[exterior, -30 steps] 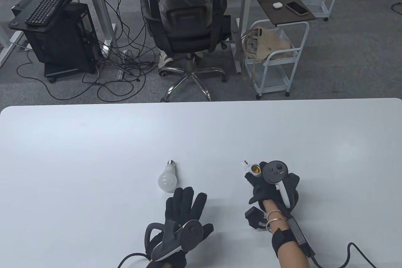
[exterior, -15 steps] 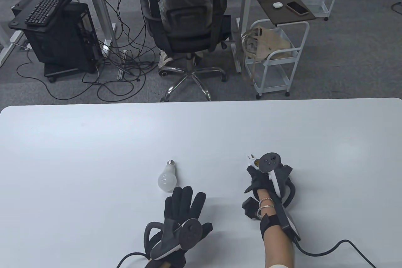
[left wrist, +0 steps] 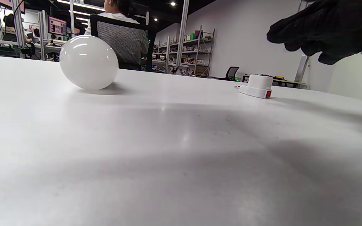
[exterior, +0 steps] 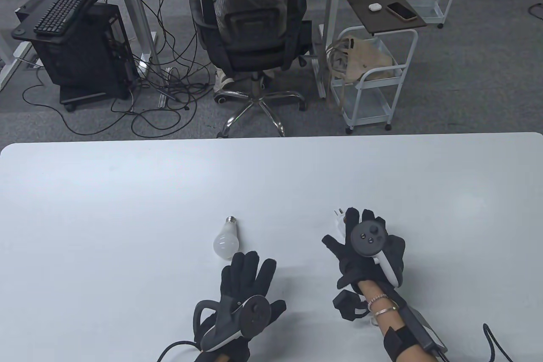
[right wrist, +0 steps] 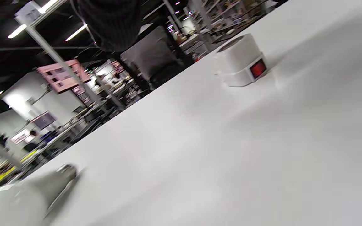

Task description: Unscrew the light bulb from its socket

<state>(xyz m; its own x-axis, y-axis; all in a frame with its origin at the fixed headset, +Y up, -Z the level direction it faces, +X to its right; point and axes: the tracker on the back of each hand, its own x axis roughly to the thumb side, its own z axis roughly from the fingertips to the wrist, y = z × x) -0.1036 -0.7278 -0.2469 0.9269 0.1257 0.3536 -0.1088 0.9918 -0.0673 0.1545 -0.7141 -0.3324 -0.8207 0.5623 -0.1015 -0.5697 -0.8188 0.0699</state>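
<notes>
The white light bulb (exterior: 226, 241) lies on its side on the white table (exterior: 127, 209), separate from the socket, its metal base pointing away from me. It also shows in the left wrist view (left wrist: 88, 61) and, blurred, in the right wrist view (right wrist: 20, 194). The white socket (exterior: 339, 218) with a red switch stands on the table, also seen in the left wrist view (left wrist: 257, 86) and the right wrist view (right wrist: 241, 64). My right hand (exterior: 343, 232) is open with fingers spread just above and behind the socket, not holding it. My left hand (exterior: 258, 281) lies open and flat near the bulb, empty.
Black cables trail from both wrists at the table's near edge (exterior: 492, 336). Beyond the far edge stand an office chair (exterior: 250, 26) and a white cart (exterior: 373, 69) on the floor.
My right hand, which held the socket lifted, has set it on the table and opened its fingers. The left hand and the bulb have stayed in place.
</notes>
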